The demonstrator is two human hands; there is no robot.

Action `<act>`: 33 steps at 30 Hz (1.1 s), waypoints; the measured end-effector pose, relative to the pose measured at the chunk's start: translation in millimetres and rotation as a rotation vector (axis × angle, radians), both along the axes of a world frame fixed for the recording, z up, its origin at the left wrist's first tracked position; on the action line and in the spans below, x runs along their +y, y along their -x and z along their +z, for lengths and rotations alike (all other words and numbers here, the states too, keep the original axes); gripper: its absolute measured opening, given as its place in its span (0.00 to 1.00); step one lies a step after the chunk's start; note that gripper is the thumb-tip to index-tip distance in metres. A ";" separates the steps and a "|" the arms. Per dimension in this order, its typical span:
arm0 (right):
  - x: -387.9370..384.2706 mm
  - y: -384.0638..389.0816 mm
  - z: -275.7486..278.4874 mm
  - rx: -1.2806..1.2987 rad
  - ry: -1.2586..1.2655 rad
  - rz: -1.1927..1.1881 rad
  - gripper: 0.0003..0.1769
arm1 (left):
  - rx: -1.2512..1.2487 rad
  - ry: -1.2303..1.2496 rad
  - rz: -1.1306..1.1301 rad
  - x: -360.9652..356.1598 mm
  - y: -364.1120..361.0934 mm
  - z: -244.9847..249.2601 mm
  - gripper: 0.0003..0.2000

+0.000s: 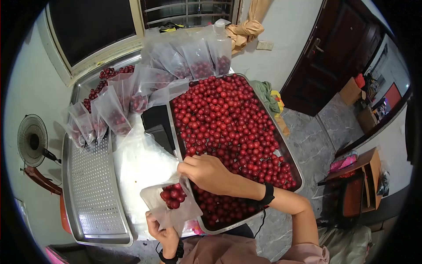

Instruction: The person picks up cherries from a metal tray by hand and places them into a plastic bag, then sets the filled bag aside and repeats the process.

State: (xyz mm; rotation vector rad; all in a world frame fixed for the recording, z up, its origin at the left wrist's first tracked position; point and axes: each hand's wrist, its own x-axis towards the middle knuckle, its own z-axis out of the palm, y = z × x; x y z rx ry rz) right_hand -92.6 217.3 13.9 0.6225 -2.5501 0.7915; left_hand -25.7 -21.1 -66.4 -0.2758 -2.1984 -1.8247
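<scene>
A clear plastic bag (pixel 154 196) with several round red fruits (pixel 173 196) in it lies at the front, between my hands. My left hand (pixel 164 233) pinches its near edge between thumb and fingers. At its far corner, beside the tray rim, my right hand (pixel 205 174) has its fingers closed on the bag's edge; the fingertips are partly hidden. Below my right forearm spreads a large metal tray (pixel 300 174) heaped with loose red fruit (pixel 224 119).
Filled clear bags (pixel 115 112) stand along the left and back, more bags (pixel 198 57) by the window. A perforated metal tray (pixel 90 185) is at left, beside white plastic sheeting (pixel 136 163). A dark flat object (pixel 160 136) lies near the fruit tray. A fan (pixel 33 137) stands far left.
</scene>
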 end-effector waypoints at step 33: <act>126.9 58.7 -35.2 -0.176 -0.303 -0.483 0.10 | -0.131 -0.307 -0.081 31.3 12.0 9.0 0.08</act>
